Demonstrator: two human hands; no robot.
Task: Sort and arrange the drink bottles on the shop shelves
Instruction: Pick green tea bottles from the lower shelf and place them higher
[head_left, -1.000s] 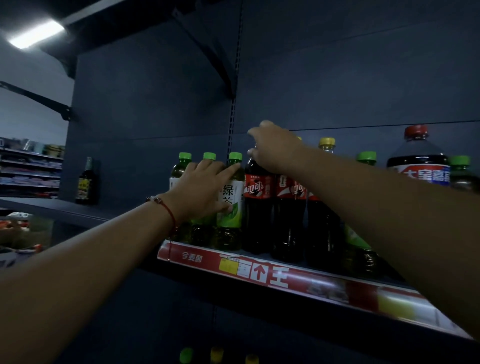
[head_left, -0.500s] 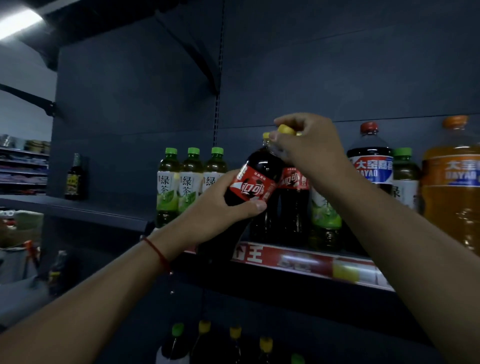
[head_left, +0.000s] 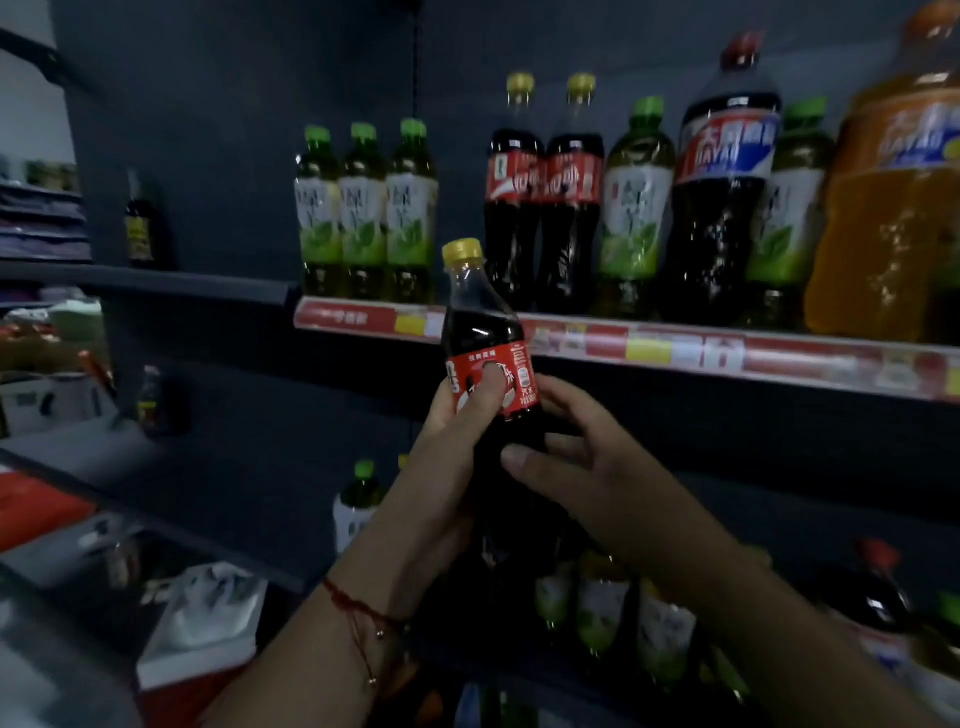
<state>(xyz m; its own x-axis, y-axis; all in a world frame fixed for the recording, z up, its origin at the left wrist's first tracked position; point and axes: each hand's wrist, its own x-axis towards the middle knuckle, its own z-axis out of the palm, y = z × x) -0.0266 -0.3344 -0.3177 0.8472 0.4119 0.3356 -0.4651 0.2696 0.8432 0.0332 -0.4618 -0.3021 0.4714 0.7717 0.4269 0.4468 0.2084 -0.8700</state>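
While I hold this cola bottle (head_left: 485, 374) upright in front of me, below the edge of the upper shelf (head_left: 675, 353), I can turn it and read which kind it is. My left hand (head_left: 457, 447) is wrapped round its middle, thumb pressed flat on the red label, because that is the waist where a full bottle sits steadiest. My right hand (head_left: 566, 467) comes in from the other side lower down, fingers curled against the dark body and the thumb laid along the front; it looks like a supporting hold, so the weight is shared and I can pass the bottle across if I need to.

Up on the shelf, three green tea bottles (head_left: 363, 213) stand together at the left, and two colas (head_left: 543, 192) with the same yellow caps stand touching just right of them. Beyond those, another green tea (head_left: 636, 208), a big cola (head_left: 727, 182), one more green tea (head_left: 789, 213) and a large orange drink (head_left: 893, 208) are mixed. I judge mine belongs beside the two colas, where like would sit with like. More bottles stand on the shelf below, too dim to sort out from here.
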